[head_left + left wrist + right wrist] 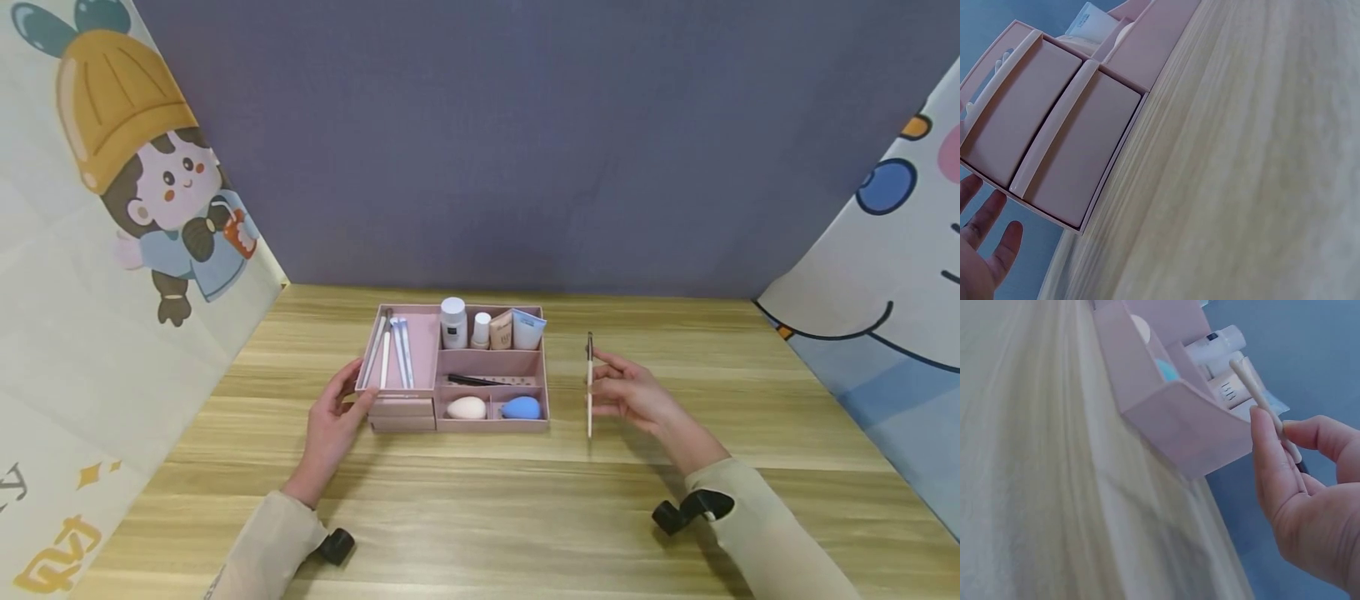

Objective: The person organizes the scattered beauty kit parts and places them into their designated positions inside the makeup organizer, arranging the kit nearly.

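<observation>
A pink cosmetics organizer (491, 362) with two drawers stands on the table. My left hand (341, 414) is at its left side, the thumb by the front corner; in the left wrist view the fingers (988, 212) are fairly straight beside the drawers. To the right of the organizer, my right hand (630, 393) pinches a slim makeup brush (589, 400) with a pale handle and a dark end, held upright in the head view. The right wrist view shows the brush (1254, 384) between thumb and fingertips.
Several brushes and slim sticks (405, 354) lie in the organizer's left tray. Its back compartment holds a white bottle (453, 325), a smaller bottle (481, 332) and tubes (528, 330). A black pencil (476, 381), a cream sponge (467, 408) and a blue sponge (521, 407) lie in front.
</observation>
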Demonstrator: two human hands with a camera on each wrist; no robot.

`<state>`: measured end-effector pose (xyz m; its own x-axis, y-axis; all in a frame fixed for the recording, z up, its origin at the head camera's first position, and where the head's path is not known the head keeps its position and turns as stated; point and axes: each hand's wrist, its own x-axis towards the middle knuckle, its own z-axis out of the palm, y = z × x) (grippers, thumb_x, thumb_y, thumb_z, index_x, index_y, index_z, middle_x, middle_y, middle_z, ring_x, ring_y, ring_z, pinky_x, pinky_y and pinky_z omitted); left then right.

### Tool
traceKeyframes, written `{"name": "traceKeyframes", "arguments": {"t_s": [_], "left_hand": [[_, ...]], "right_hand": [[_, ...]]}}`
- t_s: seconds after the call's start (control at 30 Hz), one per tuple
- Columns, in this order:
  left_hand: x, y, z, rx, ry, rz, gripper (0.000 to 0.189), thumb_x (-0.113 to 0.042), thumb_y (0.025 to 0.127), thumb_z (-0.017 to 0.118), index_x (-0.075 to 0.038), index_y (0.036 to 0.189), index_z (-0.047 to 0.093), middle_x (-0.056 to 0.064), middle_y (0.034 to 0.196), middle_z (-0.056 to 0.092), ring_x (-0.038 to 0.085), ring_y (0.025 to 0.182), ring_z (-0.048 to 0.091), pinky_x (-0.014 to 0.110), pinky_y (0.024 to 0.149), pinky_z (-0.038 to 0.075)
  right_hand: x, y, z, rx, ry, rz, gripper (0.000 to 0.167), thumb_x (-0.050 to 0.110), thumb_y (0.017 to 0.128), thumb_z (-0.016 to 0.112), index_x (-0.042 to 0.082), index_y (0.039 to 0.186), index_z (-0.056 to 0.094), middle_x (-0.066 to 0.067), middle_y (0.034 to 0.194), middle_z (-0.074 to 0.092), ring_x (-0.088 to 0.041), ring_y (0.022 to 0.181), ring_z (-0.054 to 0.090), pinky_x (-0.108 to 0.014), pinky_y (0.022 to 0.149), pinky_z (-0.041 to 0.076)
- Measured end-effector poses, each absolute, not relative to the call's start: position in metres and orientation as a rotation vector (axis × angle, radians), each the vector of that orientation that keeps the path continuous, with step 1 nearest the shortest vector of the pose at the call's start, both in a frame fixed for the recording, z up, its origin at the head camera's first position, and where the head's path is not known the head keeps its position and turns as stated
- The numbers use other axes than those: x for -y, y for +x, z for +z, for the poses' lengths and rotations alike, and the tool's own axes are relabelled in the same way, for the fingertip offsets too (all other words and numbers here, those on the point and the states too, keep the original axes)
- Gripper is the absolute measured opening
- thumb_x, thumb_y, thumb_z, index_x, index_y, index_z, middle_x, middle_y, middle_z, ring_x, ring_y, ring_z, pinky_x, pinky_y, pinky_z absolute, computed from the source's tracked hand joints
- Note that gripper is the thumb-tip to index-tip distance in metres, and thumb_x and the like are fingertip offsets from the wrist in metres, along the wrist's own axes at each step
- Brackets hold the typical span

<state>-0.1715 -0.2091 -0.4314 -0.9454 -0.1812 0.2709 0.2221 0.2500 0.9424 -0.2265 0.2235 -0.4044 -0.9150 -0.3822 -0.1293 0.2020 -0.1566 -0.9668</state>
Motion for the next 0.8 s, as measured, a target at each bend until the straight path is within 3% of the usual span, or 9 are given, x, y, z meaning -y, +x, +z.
{"name": "traceKeyframes", "arguments": {"t_s": [0.8], "left_hand": [[0.210,-0.173,-0.433,2.183,-0.049,-1.733,0.051,-0.010,0.095,0.068,-0.002,0.143,0.051,0.020,0.135,0.057,0.001,0.105,0.054,0.014,0.079,0.047]], "right_hand": [[-0.179,-0.231,-0.372,-1.682,-0.326,-2.154,0.076,-0.016,0.091,0.049,-0.004,0.156,0.012,-0.006,0.103,0.058,-0.015,0.080,0.065,-0.032,0.069,0.060]]}}
